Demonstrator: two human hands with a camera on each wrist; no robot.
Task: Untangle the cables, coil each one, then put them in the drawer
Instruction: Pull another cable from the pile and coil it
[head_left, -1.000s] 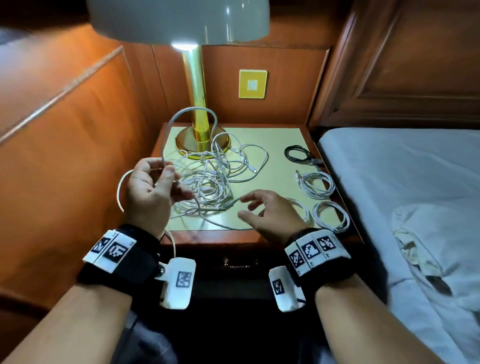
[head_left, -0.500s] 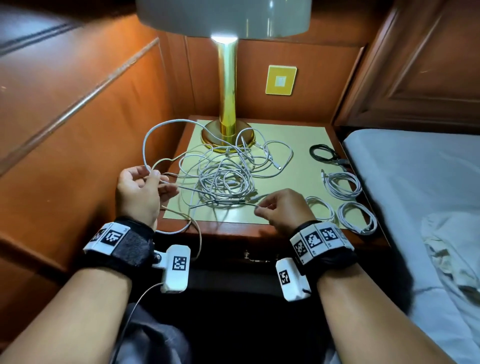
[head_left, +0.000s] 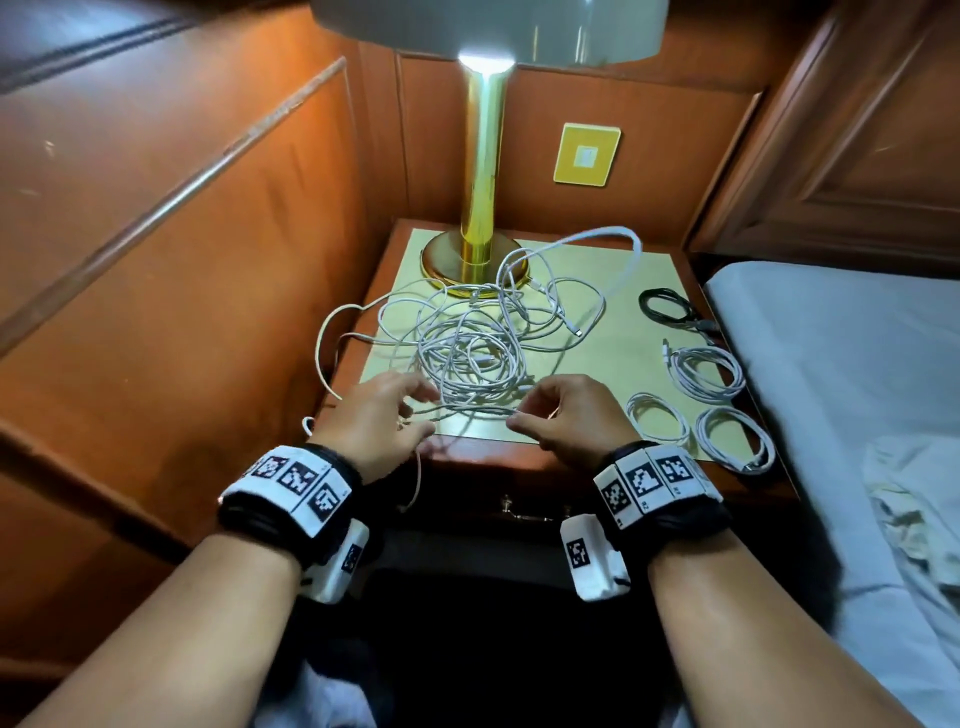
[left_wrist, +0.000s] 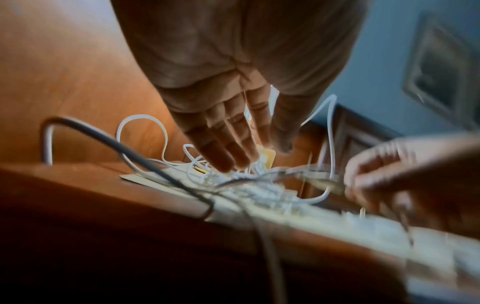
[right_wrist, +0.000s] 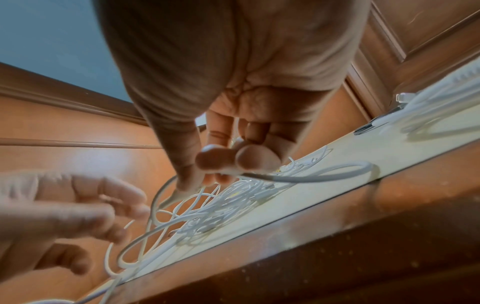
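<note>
So, my right hand (head_left: 566, 415) pinching strand of white tangle (head_left: 467, 348) on table (head_left: 613, 358), anchoring it; left hand (head_left: 379, 421) fingers spread, empty, reaching to tease loops. Drawer (head_left: 519, 512) closed below.

The left hand (head_left: 375, 423) has let go of the white cable (head_left: 332, 338) it held up off the nightstand's (head_left: 670, 270) left edge; its fingers (left_wrist: 221, 148) are now straight and spread, low at the near-left side of the tangle of white cables (head_left: 467, 353). That cable's tall loop has dropped and now arcs out past the nightstand's left edge. Another loop (head_left: 618, 244) now stands up behind the tangle. The right hand (head_left: 566, 418), open a second ago, now pinches a strand (right_wrist: 311, 176) at the tangle's near edge.
</note>
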